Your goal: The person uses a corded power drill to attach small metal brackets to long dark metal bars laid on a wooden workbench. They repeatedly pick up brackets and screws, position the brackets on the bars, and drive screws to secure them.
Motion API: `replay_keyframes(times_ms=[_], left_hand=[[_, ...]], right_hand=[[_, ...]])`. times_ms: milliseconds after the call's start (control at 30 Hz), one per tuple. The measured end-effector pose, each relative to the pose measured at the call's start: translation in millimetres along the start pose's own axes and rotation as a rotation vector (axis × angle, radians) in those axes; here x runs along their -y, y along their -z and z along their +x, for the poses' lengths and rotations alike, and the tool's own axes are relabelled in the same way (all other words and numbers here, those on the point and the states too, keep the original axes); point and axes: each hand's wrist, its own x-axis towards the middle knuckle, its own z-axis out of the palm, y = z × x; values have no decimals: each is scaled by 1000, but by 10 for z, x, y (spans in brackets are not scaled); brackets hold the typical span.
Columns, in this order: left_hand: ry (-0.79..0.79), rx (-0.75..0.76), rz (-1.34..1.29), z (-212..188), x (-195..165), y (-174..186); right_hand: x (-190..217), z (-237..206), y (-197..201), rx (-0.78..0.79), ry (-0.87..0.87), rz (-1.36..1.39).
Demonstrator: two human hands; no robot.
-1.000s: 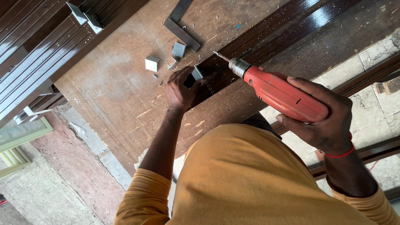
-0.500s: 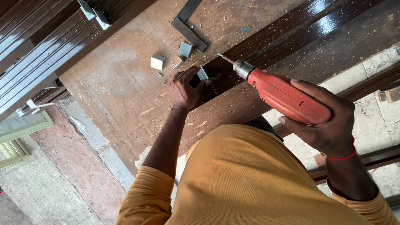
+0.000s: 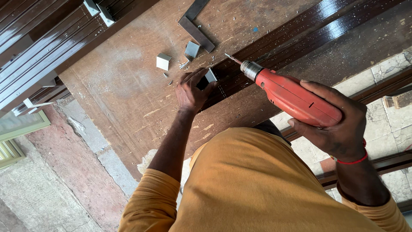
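Note:
My left hand (image 3: 192, 90) presses a small grey metal bracket (image 3: 210, 75) against the end of a dark brown glossy profile (image 3: 300, 30) that lies across a worn wooden table (image 3: 128, 90). My right hand (image 3: 332, 120) grips a red power drill (image 3: 292, 96) held in the air, its bit pointing up-left, a short way right of the bracket and not touching it. Two more small grey brackets (image 3: 163, 61) (image 3: 192, 49) lie on the table just beyond my left hand, with a few loose screws between them.
A dark metal try square (image 3: 195, 28) rests at the table's far edge. Stacked brown profiles (image 3: 38, 38) lie to the left. Rough concrete floor (image 3: 56, 172) is below left, pale tiles (image 3: 386, 73) and more brown bars to the right. My orange shirt fills the foreground.
The view has shifted slightly. My right hand has drawn the drill a little to the right, away from the bracket. My left hand stays on the bracket.

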Motion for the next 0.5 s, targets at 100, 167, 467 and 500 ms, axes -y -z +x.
replay_keyframes(times_ms=[100, 167, 467, 500], left_hand=[[-31, -37, 21, -8, 4, -8], [-45, -46, 24, -7, -9, -1], [43, 5, 12, 17, -201, 206], [57, 7, -12, 20, -203, 237]], right_hand=[[-10, 10, 11, 12, -4, -49], [-6, 36, 10, 13, 24, -31], [549, 452, 27, 216, 68, -305], [640, 531, -12, 245, 89, -396]])
